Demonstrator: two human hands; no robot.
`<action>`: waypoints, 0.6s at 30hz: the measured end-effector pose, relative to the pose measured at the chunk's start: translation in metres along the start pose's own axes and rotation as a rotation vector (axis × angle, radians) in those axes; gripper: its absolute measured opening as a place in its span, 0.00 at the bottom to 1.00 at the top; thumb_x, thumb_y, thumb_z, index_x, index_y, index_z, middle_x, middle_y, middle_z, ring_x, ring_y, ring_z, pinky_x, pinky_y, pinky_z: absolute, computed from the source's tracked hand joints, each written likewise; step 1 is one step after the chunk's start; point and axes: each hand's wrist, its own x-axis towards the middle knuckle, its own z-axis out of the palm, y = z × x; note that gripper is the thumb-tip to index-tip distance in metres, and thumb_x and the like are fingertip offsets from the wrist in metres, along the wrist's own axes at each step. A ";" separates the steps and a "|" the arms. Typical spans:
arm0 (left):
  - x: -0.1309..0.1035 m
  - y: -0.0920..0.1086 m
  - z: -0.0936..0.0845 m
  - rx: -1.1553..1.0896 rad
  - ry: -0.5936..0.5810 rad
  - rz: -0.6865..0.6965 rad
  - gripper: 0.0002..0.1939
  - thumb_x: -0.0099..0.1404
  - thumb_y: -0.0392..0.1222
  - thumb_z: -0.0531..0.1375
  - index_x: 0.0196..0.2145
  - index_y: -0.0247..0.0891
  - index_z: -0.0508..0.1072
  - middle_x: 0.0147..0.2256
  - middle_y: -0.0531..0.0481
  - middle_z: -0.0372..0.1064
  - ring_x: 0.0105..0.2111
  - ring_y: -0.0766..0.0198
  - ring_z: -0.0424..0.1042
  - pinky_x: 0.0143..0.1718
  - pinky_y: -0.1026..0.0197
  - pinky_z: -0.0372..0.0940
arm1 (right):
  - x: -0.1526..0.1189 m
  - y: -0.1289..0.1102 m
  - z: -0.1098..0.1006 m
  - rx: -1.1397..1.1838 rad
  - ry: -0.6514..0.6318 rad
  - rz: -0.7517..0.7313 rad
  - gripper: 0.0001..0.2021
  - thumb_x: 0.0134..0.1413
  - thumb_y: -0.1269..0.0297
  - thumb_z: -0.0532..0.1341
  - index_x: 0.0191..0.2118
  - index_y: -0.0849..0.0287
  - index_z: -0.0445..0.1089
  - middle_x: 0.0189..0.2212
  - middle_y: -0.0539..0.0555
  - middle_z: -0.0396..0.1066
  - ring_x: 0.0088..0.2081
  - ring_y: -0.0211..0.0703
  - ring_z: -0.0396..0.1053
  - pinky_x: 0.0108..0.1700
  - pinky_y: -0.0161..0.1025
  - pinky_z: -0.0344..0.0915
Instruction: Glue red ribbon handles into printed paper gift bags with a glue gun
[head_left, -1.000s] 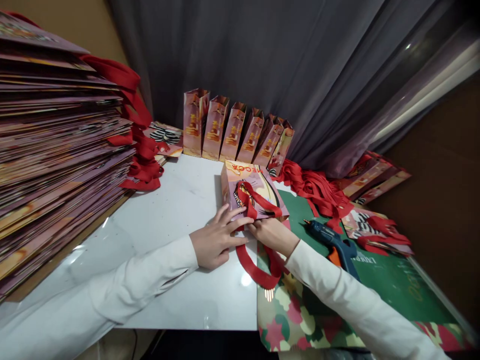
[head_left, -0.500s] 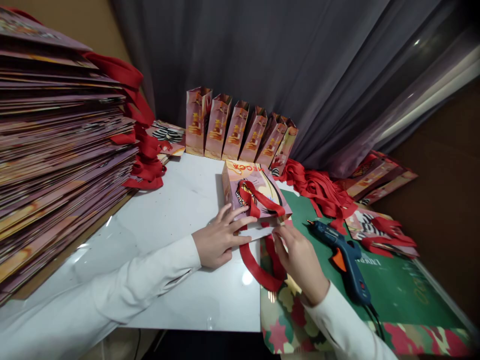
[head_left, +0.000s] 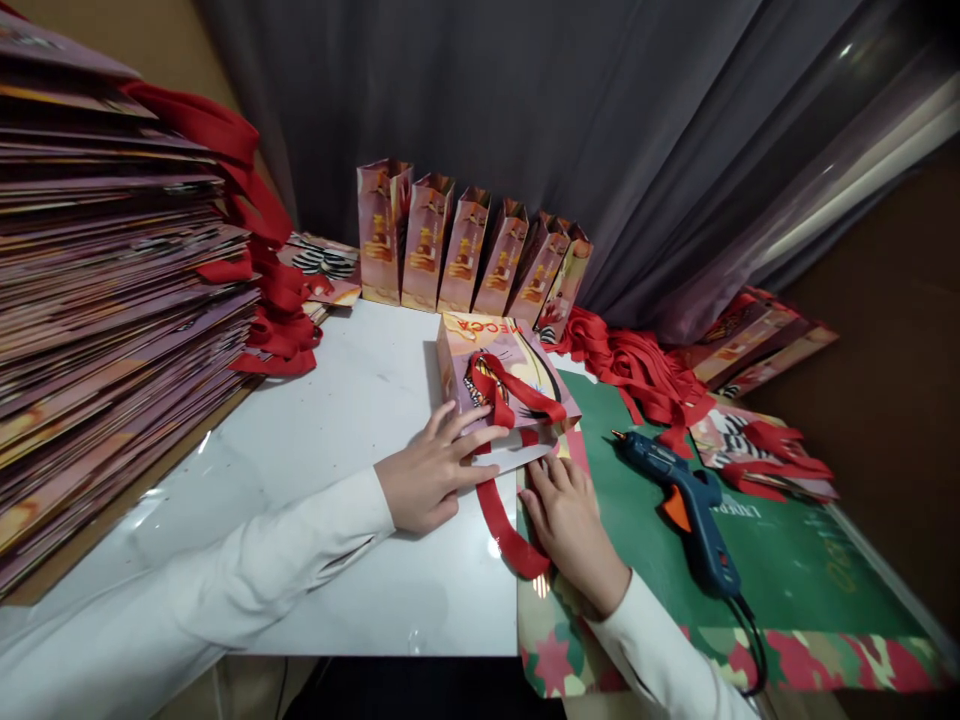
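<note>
A pink printed paper gift bag point(head_left: 517, 355) lies flat on the white tabletop, its mouth toward me. Red ribbon point(head_left: 517, 380) loops across its upper face, and another red ribbon loop point(head_left: 510, 540) hangs from the mouth onto the table. My left hand point(head_left: 435, 465) lies with fingers spread over the near left part of the bag's mouth and the white inner flap point(head_left: 510, 455). At the flap's right end, my right hand point(head_left: 566, 515) rests palm down across the ribbon loop, fingers slightly bent and thumb apart. Its fingertips touch the flap's edge.
A blue glue gun point(head_left: 686, 510) lies on a green mat point(head_left: 810, 560) at right. Several upright gift bags point(head_left: 461, 250) line the back. A tall stack of flat bags point(head_left: 112, 300) stands left. Red ribbons point(head_left: 630, 365) are heaped behind the mat, near more bags point(head_left: 757, 345).
My right hand has moved from a pinch at the bag's right edge down and left, now lying over the ribbon loop. My left hand stays spread on the bag.
</note>
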 end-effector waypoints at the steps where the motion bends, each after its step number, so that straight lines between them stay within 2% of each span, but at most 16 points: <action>1: 0.000 0.000 0.000 0.005 -0.001 0.000 0.35 0.47 0.31 0.57 0.55 0.47 0.68 0.66 0.45 0.47 0.66 0.39 0.40 0.62 0.27 0.37 | 0.000 0.001 0.001 0.012 0.003 0.006 0.18 0.66 0.63 0.51 0.58 0.59 0.64 0.55 0.60 0.66 0.55 0.55 0.60 0.55 0.53 0.60; 5: -0.001 0.000 0.001 0.014 -0.001 0.002 0.35 0.48 0.31 0.57 0.55 0.46 0.68 0.66 0.45 0.45 0.66 0.39 0.39 0.62 0.28 0.37 | -0.007 0.005 -0.006 0.127 0.077 0.014 0.18 0.67 0.64 0.50 0.57 0.61 0.65 0.55 0.61 0.68 0.58 0.52 0.61 0.59 0.53 0.57; 7: -0.001 -0.001 0.001 0.014 -0.002 0.003 0.34 0.49 0.31 0.56 0.56 0.46 0.68 0.66 0.45 0.45 0.67 0.40 0.38 0.62 0.28 0.36 | -0.014 0.001 -0.016 0.213 0.107 0.025 0.17 0.67 0.64 0.51 0.56 0.61 0.66 0.54 0.61 0.69 0.56 0.49 0.64 0.58 0.50 0.59; 9: -0.001 -0.001 0.000 0.014 -0.006 0.004 0.34 0.49 0.31 0.56 0.56 0.47 0.67 0.66 0.46 0.46 0.67 0.40 0.38 0.62 0.28 0.36 | -0.020 -0.009 -0.026 0.296 0.076 0.003 0.15 0.67 0.64 0.50 0.54 0.59 0.68 0.52 0.59 0.71 0.53 0.46 0.66 0.56 0.47 0.63; 11: 0.000 -0.001 0.000 0.014 -0.012 0.006 0.34 0.50 0.31 0.56 0.56 0.47 0.67 0.66 0.46 0.46 0.67 0.40 0.38 0.62 0.28 0.36 | -0.026 -0.022 -0.031 0.322 0.002 -0.089 0.16 0.66 0.63 0.51 0.55 0.58 0.67 0.54 0.58 0.70 0.55 0.46 0.66 0.57 0.46 0.64; 14: 0.000 -0.002 -0.002 0.014 -0.014 0.010 0.35 0.50 0.30 0.56 0.56 0.47 0.67 0.66 0.45 0.45 0.67 0.39 0.38 0.62 0.28 0.36 | -0.033 -0.039 -0.028 0.252 -0.079 -0.245 0.23 0.64 0.60 0.55 0.62 0.60 0.61 0.61 0.59 0.63 0.61 0.50 0.60 0.63 0.52 0.60; 18: 0.000 -0.002 -0.002 0.013 -0.009 0.009 0.33 0.52 0.30 0.56 0.57 0.47 0.67 0.65 0.45 0.46 0.67 0.39 0.37 0.61 0.28 0.37 | -0.038 -0.048 -0.014 0.179 -0.042 -0.268 0.22 0.63 0.64 0.57 0.61 0.65 0.63 0.61 0.61 0.63 0.61 0.51 0.62 0.63 0.54 0.61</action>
